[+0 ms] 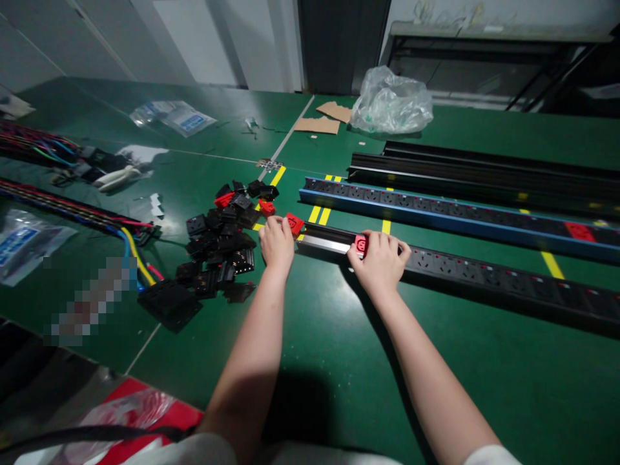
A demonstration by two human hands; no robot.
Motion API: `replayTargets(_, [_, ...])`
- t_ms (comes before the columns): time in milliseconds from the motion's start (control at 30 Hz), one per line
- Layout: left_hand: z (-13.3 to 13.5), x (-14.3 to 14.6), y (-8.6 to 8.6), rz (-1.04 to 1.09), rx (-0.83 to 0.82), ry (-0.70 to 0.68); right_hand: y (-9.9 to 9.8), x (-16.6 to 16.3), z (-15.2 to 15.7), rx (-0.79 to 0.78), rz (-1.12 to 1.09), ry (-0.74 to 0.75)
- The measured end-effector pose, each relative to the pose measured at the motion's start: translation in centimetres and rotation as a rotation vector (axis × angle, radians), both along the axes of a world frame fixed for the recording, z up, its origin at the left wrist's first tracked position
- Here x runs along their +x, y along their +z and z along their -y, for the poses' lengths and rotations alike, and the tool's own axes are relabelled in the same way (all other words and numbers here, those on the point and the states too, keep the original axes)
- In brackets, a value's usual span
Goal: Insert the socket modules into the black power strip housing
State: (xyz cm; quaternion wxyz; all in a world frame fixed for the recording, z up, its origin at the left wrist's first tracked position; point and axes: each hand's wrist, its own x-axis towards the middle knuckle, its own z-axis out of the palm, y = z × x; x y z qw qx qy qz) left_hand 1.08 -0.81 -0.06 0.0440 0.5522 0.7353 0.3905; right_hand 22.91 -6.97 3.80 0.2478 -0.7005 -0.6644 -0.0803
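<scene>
A long black power strip [465, 271] lies across the table in front of me, with black socket modules along its right part and an open channel at its left end. My right hand [385, 258] is closed over the strip, with its thumb by a red socket module [361, 245] that sits in the channel. At the strip's left end my left hand [278, 244] pinches another red socket module [294, 224], which is tilted. Beside that hand lies a heap of loose black socket modules [223, 242], with a few red ones among them.
Behind the strip lie a blue-edged power strip [436, 216] and several black rails [484, 177]. A clear plastic bag [392, 103] and torn cardboard [317, 125] are at the back. Bundled wires [72, 203] lie on the left, near a black module [169, 303].
</scene>
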Motion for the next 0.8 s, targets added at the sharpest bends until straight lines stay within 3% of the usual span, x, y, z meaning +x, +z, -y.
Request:
replayTargets(233, [-0.1,-0.5,-0.1,0.126,-0.014,-0.018,-0.3,0.0,-0.1,-0.011,0.050,-0.003])
replayTargets(400, [-1.0,-1.2,-0.6,0.381,0.180,-0.088,-0.4,0.2,0.0,0.019,0.048,0.016])
replayTargets(633, [-1.8,-1.4,-0.4,0.613,0.360,-0.073,-0.6,0.3,0.0,0.044,0.077,0.024])
replayTargets(800, [-1.3,-0.8,0.3,0.586,0.236,-0.082,-0.7,0.4,0.0,0.043,0.086,0.024])
